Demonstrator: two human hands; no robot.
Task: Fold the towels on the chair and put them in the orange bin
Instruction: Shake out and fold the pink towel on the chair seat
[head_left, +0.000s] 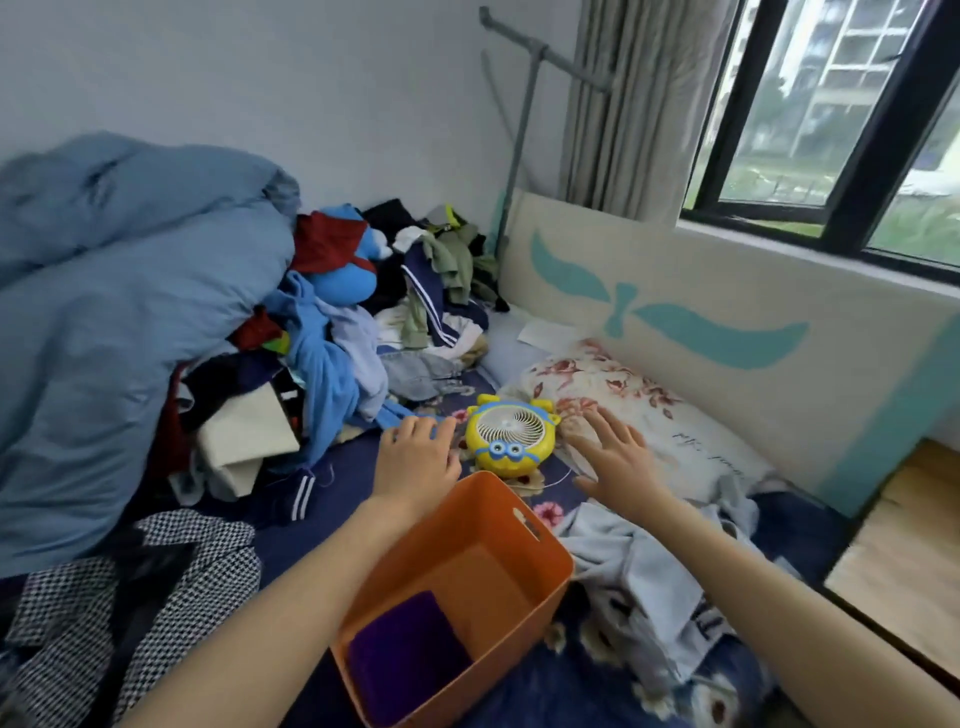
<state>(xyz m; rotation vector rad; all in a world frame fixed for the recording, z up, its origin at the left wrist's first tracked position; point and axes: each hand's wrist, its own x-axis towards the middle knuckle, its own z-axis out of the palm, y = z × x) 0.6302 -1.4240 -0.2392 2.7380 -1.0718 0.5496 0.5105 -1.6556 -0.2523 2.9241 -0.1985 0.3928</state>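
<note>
An orange bin (524, 540) stands on the bed in front of me, tilted a little, with a folded purple towel (410, 654) lying on its bottom. My left hand (415, 457) reaches past the bin's far rim, fingers relaxed and holding nothing. My right hand (618, 457) is stretched out with spread fingers over the floral pillow, to the right of a yellow toy fan (511, 436). Both hands hold nothing. No chair is in view.
A heap of clothes (363, 322) and a blue duvet (119, 312) fill the left of the bed. A checked garment (171, 582) lies at lower left, a pale blue garment (639, 577) right of the bin. A floral pillow (675, 415) lies against the headboard (727, 291).
</note>
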